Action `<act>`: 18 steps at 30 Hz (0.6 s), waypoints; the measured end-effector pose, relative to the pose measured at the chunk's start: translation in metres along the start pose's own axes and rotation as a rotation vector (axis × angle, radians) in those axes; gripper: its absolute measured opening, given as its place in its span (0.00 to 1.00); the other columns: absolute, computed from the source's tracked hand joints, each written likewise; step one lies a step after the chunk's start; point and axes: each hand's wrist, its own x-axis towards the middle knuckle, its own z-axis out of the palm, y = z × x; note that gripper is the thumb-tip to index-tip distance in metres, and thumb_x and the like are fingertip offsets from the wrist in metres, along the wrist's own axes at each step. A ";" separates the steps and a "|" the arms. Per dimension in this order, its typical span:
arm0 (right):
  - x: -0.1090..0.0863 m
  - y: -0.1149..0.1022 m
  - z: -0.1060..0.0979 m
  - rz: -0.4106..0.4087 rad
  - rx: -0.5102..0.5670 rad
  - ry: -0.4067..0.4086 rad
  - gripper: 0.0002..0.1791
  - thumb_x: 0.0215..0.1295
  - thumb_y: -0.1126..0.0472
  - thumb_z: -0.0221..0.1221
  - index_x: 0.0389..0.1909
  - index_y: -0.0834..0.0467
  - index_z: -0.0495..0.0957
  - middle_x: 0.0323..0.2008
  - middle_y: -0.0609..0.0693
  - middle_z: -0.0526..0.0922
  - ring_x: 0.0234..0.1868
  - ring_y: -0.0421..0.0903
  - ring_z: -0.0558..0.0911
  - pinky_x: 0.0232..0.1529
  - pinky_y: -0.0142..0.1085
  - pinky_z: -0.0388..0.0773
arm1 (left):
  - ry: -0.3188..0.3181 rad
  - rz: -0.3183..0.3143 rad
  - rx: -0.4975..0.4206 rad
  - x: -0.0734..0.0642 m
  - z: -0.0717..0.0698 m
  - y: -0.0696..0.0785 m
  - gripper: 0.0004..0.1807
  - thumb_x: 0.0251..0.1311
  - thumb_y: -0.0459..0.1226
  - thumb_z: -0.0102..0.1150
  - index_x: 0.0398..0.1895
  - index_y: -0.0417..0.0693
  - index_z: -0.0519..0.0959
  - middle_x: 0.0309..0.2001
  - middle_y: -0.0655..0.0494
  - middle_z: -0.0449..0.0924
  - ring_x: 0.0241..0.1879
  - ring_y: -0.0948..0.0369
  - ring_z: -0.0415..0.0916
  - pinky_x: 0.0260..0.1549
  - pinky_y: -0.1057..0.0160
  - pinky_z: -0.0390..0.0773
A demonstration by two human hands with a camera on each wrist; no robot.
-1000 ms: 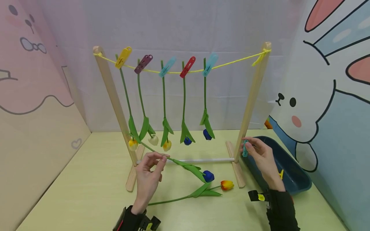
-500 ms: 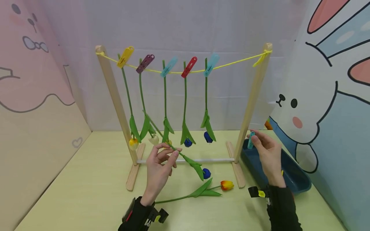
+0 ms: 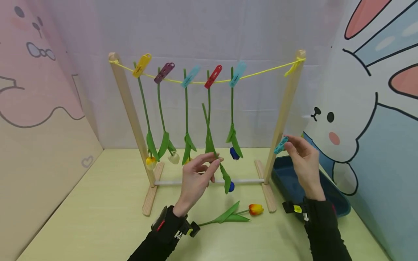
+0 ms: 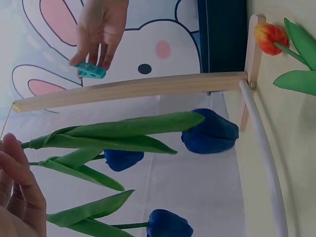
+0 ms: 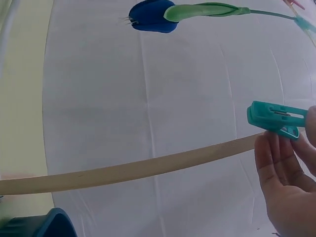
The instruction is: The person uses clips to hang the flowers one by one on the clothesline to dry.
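Note:
My left hand (image 3: 200,175) pinches the green stem of a blue artificial tulip (image 4: 210,132), its bloom hanging low and its stem end pointing up in front of the hanging flowers. My right hand (image 3: 305,163) pinches a teal clothespin (image 5: 276,117) between thumb and fingers, beside the right wooden post (image 3: 285,116). Along a yellow string (image 3: 266,69) hang several tulips upside down, each held by a clothespin, among them a red clothespin (image 3: 213,76) and a light blue clothespin (image 3: 238,74) at the right end.
An orange-yellow tulip (image 3: 255,209) lies on the table (image 3: 98,203) in front of the rack. A dark blue bin (image 3: 341,206) stands at the right, behind my right forearm. A white crossbar (image 3: 245,181) joins the rack's wooden feet (image 3: 151,195).
My left hand has moved right and up with the blue tulip, whose stem has swung from slanting to nearly upright. The right hand has lifted the teal clothespin higher, tilting it.

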 end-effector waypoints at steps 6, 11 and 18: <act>0.012 -0.012 0.004 -0.135 -0.091 0.000 0.15 0.71 0.71 0.56 0.53 0.78 0.76 0.38 0.33 0.84 0.38 0.30 0.81 0.49 0.19 0.77 | -0.045 0.030 0.038 0.028 0.014 0.078 0.17 0.71 0.33 0.57 0.61 0.45 0.79 0.50 0.53 0.88 0.21 0.63 0.76 0.17 0.68 0.66; 0.023 -0.024 0.008 -0.263 -0.101 -0.007 0.15 0.70 0.71 0.57 0.51 0.80 0.75 0.38 0.33 0.83 0.39 0.29 0.82 0.48 0.19 0.78 | -0.027 0.032 0.050 0.036 0.026 0.055 0.18 0.72 0.38 0.57 0.63 0.52 0.79 0.46 0.60 0.87 0.22 0.67 0.76 0.19 0.69 0.65; 0.044 -0.044 0.015 -0.392 -0.093 -0.025 0.18 0.69 0.67 0.59 0.47 0.81 0.74 0.38 0.31 0.82 0.40 0.27 0.83 0.50 0.22 0.78 | -0.062 0.029 0.054 0.055 0.041 0.068 0.19 0.70 0.36 0.59 0.64 0.49 0.78 0.49 0.56 0.88 0.19 0.64 0.76 0.16 0.66 0.65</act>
